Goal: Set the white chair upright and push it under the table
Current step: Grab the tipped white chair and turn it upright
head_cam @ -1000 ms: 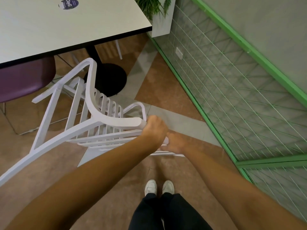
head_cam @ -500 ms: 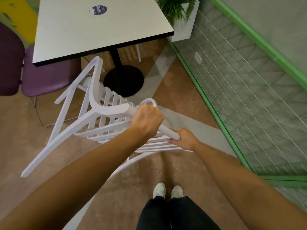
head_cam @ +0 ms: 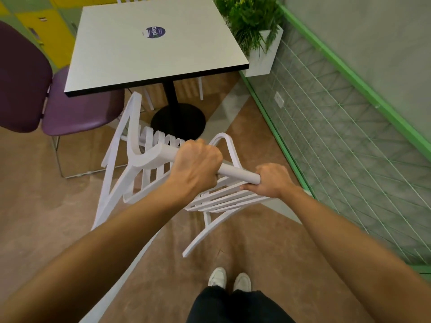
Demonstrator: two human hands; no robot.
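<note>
Left hand point(head_cam: 197, 165) fisted tight round chair point(head_cam: 149, 159) leg, knuckles up. Right hand point(head_cam: 271, 181) closed on slat edge beside leg's end, fingers curled under, thumb along slat. Chair tilted on side in front of table point(head_cam: 151, 46), legs splayed toward camera, near black table base point(head_cam: 178, 122). Purple chair point(head_cam: 77, 113) just left of it, seat partly under tabletop. Shoes point(head_cam: 229, 278) below.
</note>
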